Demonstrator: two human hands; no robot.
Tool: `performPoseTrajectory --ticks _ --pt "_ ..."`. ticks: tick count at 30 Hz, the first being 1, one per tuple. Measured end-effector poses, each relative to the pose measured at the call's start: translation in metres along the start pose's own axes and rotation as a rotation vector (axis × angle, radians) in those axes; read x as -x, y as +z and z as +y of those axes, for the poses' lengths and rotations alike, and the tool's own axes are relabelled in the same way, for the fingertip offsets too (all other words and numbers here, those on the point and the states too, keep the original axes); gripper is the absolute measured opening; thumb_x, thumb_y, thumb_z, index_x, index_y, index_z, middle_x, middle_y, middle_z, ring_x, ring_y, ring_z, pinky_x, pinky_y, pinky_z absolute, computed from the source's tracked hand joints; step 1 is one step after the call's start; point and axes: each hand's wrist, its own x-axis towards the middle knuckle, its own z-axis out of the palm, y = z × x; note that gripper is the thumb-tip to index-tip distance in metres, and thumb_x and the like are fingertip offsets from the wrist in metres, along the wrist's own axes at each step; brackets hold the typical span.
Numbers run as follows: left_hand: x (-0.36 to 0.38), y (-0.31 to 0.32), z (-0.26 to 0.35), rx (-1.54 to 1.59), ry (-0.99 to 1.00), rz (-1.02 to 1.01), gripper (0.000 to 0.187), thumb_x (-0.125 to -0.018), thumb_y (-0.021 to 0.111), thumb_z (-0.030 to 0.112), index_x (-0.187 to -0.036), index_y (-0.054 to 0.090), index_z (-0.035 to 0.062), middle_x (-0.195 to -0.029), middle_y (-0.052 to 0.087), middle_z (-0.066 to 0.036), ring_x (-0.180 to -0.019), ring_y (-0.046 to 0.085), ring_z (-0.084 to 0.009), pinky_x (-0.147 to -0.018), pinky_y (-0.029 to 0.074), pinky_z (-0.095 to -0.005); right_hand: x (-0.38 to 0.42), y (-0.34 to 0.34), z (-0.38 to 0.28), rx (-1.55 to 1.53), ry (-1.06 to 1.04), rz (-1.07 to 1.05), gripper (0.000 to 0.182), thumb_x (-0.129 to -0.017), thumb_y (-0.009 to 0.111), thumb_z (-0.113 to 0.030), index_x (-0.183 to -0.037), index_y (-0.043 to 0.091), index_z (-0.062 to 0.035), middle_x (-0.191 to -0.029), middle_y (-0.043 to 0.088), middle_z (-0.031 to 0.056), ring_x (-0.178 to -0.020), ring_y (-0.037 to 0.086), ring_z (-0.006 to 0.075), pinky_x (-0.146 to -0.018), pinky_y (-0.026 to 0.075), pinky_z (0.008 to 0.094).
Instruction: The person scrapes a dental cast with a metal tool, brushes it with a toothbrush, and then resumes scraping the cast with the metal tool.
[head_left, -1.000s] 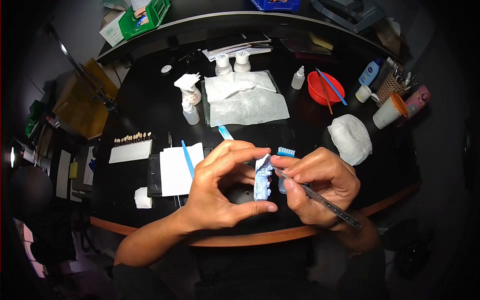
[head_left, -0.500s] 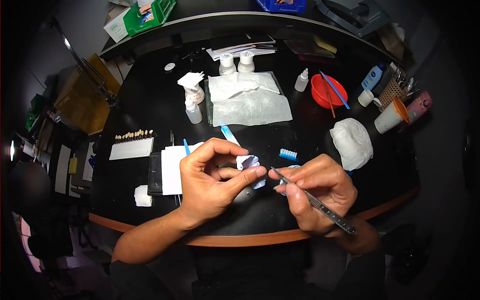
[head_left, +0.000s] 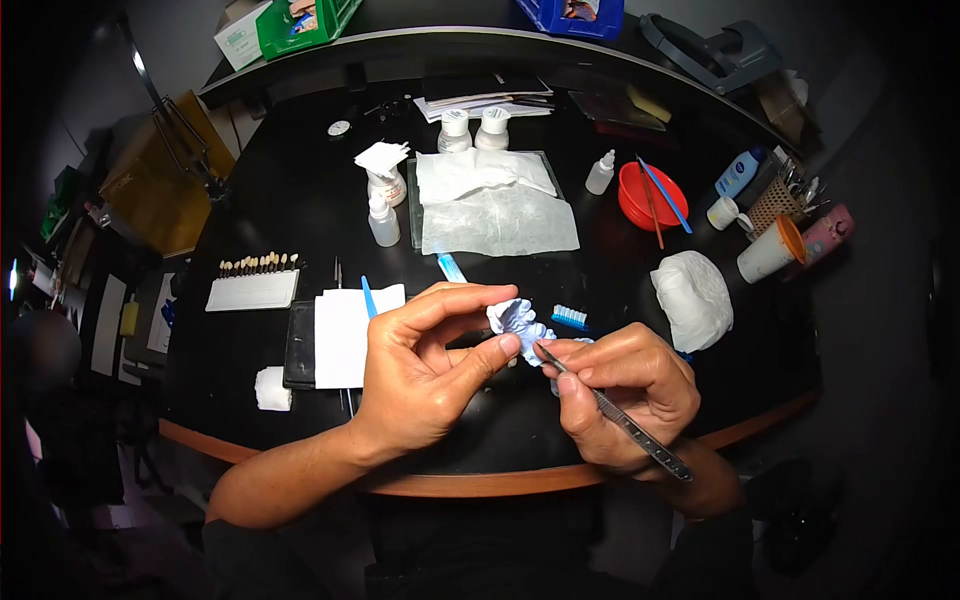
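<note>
My left hand [head_left: 425, 365] pinches a pale bluish-white dental cast [head_left: 518, 322] between thumb and fingers. Its arch of teeth and hollow inner side face up towards me. In my right hand [head_left: 635, 395] is a slim metal hand instrument [head_left: 635, 435] with a patterned handle, gripped like a pen. Its tip meets the right side of the cast; whether it touches cannot be told. Just behind the cast lies a blue toothbrush [head_left: 570, 317], only its bristled head showing. A blue-and-white tube [head_left: 450, 267] lies behind my left hand.
Left of my hands are a shade guide [head_left: 252, 285] and a white pad [head_left: 340, 350]. A tissue-covered glass plate [head_left: 500, 215], a dropper bottle [head_left: 384, 222] and jars stand behind. To the right are a red bowl [head_left: 640, 215], a wad of white tissue [head_left: 692, 300] and an orange-rimmed cup [head_left: 770, 250].
The dental cast has turned so its inner side and teeth show. My right hand has moved left, bringing the instrument's tip to the cast. The whole view has shifted slightly.
</note>
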Motion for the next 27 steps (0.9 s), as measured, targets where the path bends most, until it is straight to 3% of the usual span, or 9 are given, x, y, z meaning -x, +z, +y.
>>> performPoseTrajectory --ticks 8,20,27 --pt "0.0001 0.0018 -0.0003 0.02 -0.043 -0.019 0.034 -0.091 0.072 -0.012 -0.124 0.065 -0.0084 -0.117 0.063 -0.014 -0.114 0.068 -0.0216 -0.096 0.064 -0.0308 -0.0042 -0.0059 0.004 0.021 0.028 0.042 0.016 -0.078 0.074 0.013 -0.084 0.061 0.0046 -0.081 0.068 0.0158 -0.077 0.074 0.0197 -0.086 0.067 0.0468" --pt "0.001 0.0051 -0.0063 0.036 0.028 -0.028 0.028 -0.085 0.072 -0.018 -0.109 0.061 -0.0083 -0.115 0.059 -0.016 -0.114 0.069 -0.0231 -0.093 0.067 -0.0303 -0.0037 -0.0026 -0.0001 -0.002 0.103 0.064 0.017 -0.074 0.07 0.014 -0.077 0.058 0.0028 -0.074 0.063 0.0118 -0.065 0.068 0.0136 -0.082 0.068 0.0461" --pt "0.0002 0.0063 -0.0053 0.056 0.017 -0.039 0.028 -0.083 0.073 -0.02 -0.103 0.057 -0.0066 -0.111 0.06 -0.016 -0.111 0.07 -0.0235 -0.091 0.067 -0.0305 -0.0045 -0.0069 0.0003 0.033 0.028 -0.02 0.016 -0.078 0.072 0.012 -0.079 0.058 0.0028 -0.076 0.064 0.0134 -0.072 0.072 0.0174 -0.083 0.068 0.0478"
